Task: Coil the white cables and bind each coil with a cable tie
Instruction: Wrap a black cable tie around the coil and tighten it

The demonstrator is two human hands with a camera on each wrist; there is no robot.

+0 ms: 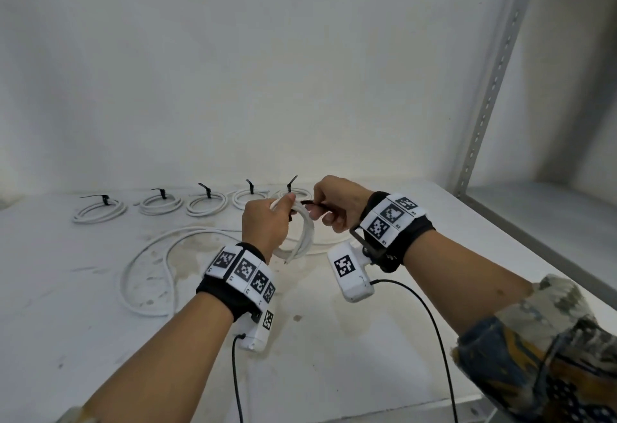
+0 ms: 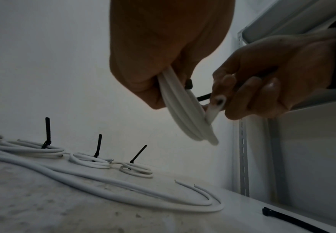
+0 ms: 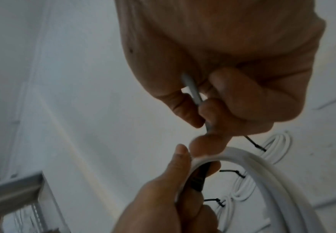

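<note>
Left hand [image 1: 265, 222] has its grip closed round the white coil [image 1: 305, 229], held up off the bench [image 1: 417, 339] in front of the row of five bound coils [image 1: 207, 204] by the back wall. Right hand [image 1: 337, 204] pinches the tail of the black cable tie [image 2: 203, 97], whose head [image 2: 188, 84] sits against the coil strands, so I judge it's mid-cinch. Risks: left grip slackens and the loops spring apart before the tie bites; the loose cut cable end [image 2: 216, 106] sticks out by the right fingers and may end up outside the band; a slanted pull could leave the tie skewed. One loose white cable [image 1: 150, 265] and a spare tie [image 2: 290, 219] lie on the bench. Can't tell whether the tail is actually through the head: fingers cover it, and the right wrist view is blurred.
</note>
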